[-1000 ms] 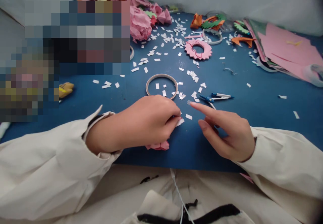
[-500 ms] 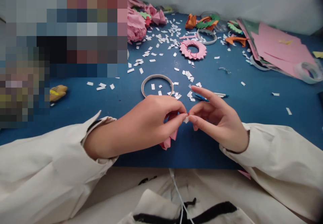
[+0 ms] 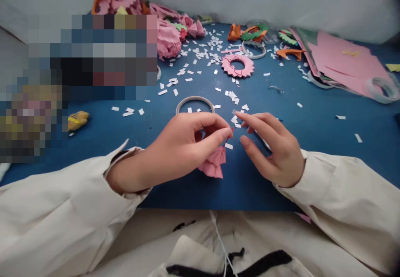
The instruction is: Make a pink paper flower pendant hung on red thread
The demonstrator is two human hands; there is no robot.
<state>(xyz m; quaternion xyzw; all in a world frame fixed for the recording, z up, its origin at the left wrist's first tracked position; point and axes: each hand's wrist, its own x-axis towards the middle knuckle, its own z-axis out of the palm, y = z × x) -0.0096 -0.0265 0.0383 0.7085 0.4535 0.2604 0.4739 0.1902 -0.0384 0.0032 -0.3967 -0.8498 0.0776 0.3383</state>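
Between the thumb and fingertips of my left hand is a thin red string. A pink pleated paper ornament hangs from that string, partly behind the hand. My right hand is apart from it, fingers stretched and thumb spread, holding nothing in a grip. A small clear bit, seemingly tape, shows at its index fingertip. Just beyond my left hand lies a tape roll, its near side hidden. A white paper slip shows beside the string.
Many white paper slips are scattered over the blue table. Farther back lie a pink pleated paper ring, another tape roll and crumpled pink paper. Pink paper sheets are stacked at right. A blurred-out area covers the left.
My right hand has come away from my left fingertips and opened. A white slip that was at the fingertips now shows lower. More of the pink paper ornament and its red string is visible.
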